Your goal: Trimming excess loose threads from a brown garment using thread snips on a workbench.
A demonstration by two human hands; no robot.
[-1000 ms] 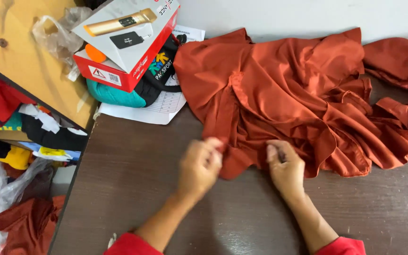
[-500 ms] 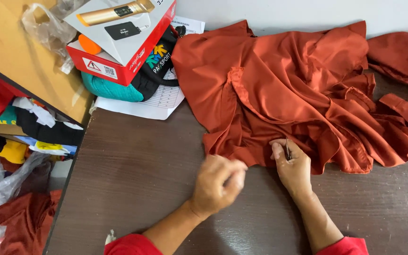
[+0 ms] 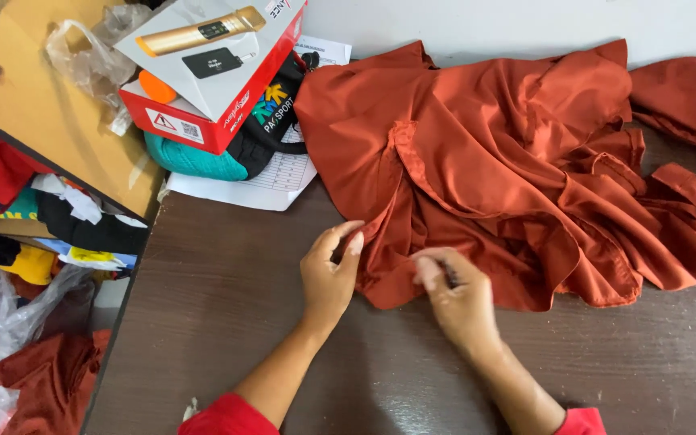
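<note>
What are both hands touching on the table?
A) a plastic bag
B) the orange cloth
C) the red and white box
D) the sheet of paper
B: the left hand and right hand both rest at the near edge of the orange cloth.

Dark brown wooden table [image 3: 227, 322] carried crumpled rust-orange satin garment [image 3: 517, 169] just beyond the fingers [image 3: 348, 242]; white printed paper sheet [image 3: 243, 189] lay farther off, left of them.

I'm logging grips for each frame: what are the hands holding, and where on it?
Both hands work the rust-orange cloth at its near hem: left hand touches the edge, right hand pinches it together with something small and dark.
</note>
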